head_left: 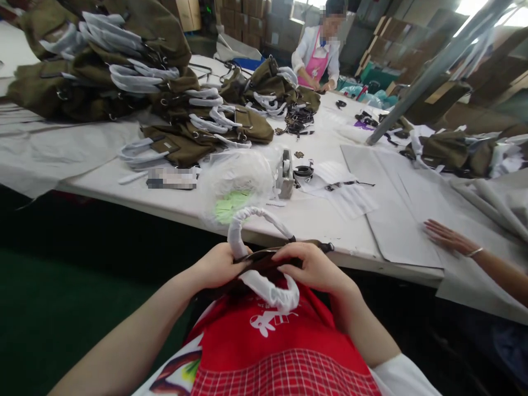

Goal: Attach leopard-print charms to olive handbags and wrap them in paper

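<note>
A brown handbag [267,260] is at the table's front edge, against the red apron [317,319]. Its zipped mouth faces up and its two handles are wrapped in white. My left hand [221,266] grips the bag's left side near the base of the far handle [236,234], fingers partly hidden inside the mouth. On the right rim, my right hand [311,267] is closed, its thumb and fingertips at the opening. The near handle [274,291] loops down toward the apron. Most of the bag's body is out of sight.
Several olive-brown bags [173,146] are piled on the white table [177,201] at left. Beyond my hands lie a clear plastic bag [235,176], a grey box [285,176] and a coiled black strap [304,171]. Another person's hand [447,237] rests at right; a metal pole [433,74] slants above.
</note>
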Tool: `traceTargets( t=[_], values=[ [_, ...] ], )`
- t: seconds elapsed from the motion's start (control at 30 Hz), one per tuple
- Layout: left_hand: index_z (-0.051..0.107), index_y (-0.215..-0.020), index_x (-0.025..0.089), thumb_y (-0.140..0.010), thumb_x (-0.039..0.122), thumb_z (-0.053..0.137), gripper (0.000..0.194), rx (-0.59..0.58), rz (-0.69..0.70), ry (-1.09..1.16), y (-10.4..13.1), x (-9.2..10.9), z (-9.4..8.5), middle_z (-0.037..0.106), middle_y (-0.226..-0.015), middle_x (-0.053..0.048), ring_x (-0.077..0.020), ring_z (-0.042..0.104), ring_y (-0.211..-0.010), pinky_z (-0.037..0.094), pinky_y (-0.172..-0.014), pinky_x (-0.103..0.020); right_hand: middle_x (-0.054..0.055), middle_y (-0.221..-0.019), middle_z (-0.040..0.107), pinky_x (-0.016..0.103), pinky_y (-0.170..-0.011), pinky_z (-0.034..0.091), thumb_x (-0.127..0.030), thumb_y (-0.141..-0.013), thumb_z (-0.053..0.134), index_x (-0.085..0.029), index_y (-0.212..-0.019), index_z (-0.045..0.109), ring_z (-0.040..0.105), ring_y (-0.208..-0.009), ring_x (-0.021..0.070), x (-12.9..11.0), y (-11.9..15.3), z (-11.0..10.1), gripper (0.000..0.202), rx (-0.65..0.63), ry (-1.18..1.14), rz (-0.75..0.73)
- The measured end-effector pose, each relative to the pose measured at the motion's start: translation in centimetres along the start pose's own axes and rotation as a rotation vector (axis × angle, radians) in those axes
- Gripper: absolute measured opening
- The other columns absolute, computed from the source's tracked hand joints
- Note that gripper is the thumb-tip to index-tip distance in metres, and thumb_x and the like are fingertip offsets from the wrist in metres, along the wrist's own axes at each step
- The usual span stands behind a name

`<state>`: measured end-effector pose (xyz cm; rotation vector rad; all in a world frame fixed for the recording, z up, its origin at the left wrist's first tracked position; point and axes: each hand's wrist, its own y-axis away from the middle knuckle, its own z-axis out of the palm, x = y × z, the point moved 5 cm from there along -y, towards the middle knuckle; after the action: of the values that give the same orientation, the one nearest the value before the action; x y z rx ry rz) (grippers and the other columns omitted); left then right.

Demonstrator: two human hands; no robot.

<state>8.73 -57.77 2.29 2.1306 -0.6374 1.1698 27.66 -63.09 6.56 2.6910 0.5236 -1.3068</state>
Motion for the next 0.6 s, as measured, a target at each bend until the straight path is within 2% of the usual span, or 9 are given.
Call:
traceTargets(
  t=[0.13, 0.23, 0.3, 0.4, 0.47, 0.53, 0.6],
  values=[
    [0.075, -0.084, 0.02, -0.082, 0.037, 0.057, 0.025, 0.045, -0.019, 0.019, 1.0, 0.1, -0.7, 0.072, -0.074, -0.001, -0.0202, 0.065, -0.071, 0.048, -0.065, -0.026, 0.006, -0.113, 0.067, 0.036, -0.098, 0.044, -0.016, -0.082, 0.061, -0.022, -0.109, 0.068, 0.059, -0.107, 0.0199, -2.2, -1.3, 1.0, 0.028, -0.028, 0.169, -0.119],
    [0.076, -0.085, 0.021, -0.08, 0.036, 0.058, 0.024, 0.096, -0.082, 0.02, 1.6, -0.7, -1.2, 0.074, -0.079, -0.002, -0.0219, 0.067, -0.077, 0.05, -0.07, -0.028, 0.008, -0.115, 0.064, 0.037, -0.099, 0.043, -0.021, -0.081, 0.065, -0.02, -0.118, 0.063, 0.056, -0.11, 0.0213, -3.3, -2.0, 2.8, 0.038, -0.165, 0.198, -0.178],
    [0.076, -0.086, 0.02, -0.079, 0.035, 0.059, 0.024, 0.121, -0.113, 0.043, 1.8, -1.3, -1.2, 0.075, -0.082, -0.003, -0.0232, 0.068, -0.08, 0.051, -0.073, -0.03, 0.009, -0.113, 0.062, 0.037, -0.096, 0.043, -0.026, -0.084, 0.063, -0.018, -0.123, 0.06, 0.056, -0.107, 0.0219, -3.8, -2.5, 3.9, 0.039, -0.213, 0.225, -0.173],
    [0.075, -0.084, 0.018, -0.079, 0.034, 0.059, 0.023, 0.152, -0.106, 0.126, 1.9, -1.9, -1.3, 0.075, -0.085, -0.004, -0.0239, 0.068, -0.084, 0.052, -0.076, -0.03, 0.01, -0.11, 0.06, 0.039, -0.095, 0.041, -0.026, -0.091, 0.053, -0.017, -0.116, 0.063, 0.054, -0.104, 0.0228, -4.6, -3.0, 5.3, 0.028, -0.216, 0.319, -0.191],
    [0.075, -0.082, 0.017, -0.078, 0.034, 0.06, 0.023, 0.168, -0.094, 0.172, 1.8, -2.3, -1.5, 0.075, -0.085, -0.004, -0.0239, 0.068, -0.084, 0.052, -0.078, -0.031, 0.011, -0.109, 0.06, 0.039, -0.095, 0.04, -0.022, -0.088, 0.053, -0.015, -0.106, 0.064, 0.053, -0.103, 0.0243, -5.0, -3.2, 6.4, 0.023, -0.241, 0.37, -0.231],
    [0.075, -0.083, 0.016, -0.076, 0.036, 0.063, 0.023, 0.19, -0.117, 0.197, 1.7, -3.0, -2.1, 0.076, -0.083, -0.004, -0.0241, 0.069, -0.082, 0.053, -0.077, -0.031, 0.011, -0.102, 0.062, 0.037, -0.09, 0.042, -0.021, -0.084, 0.055, -0.013, -0.098, 0.063, 0.055, -0.096, 0.0236, -5.2, -3.2, 7.6, 0.018, -0.339, 0.361, -0.259],
    [0.075, -0.085, 0.016, -0.074, 0.036, 0.066, 0.025, 0.244, -0.157, 0.209, 1.5, -4.0, -3.0, 0.076, -0.082, -0.004, -0.024, 0.069, -0.08, 0.054, -0.074, -0.03, 0.008, -0.09, 0.065, 0.032, -0.079, 0.045, -0.022, -0.081, 0.056, -0.015, -0.091, 0.061, 0.058, -0.083, 0.0208, -5.2, -2.9, 8.6, 0.013, -0.507, 0.292, -0.285]
  ],
)
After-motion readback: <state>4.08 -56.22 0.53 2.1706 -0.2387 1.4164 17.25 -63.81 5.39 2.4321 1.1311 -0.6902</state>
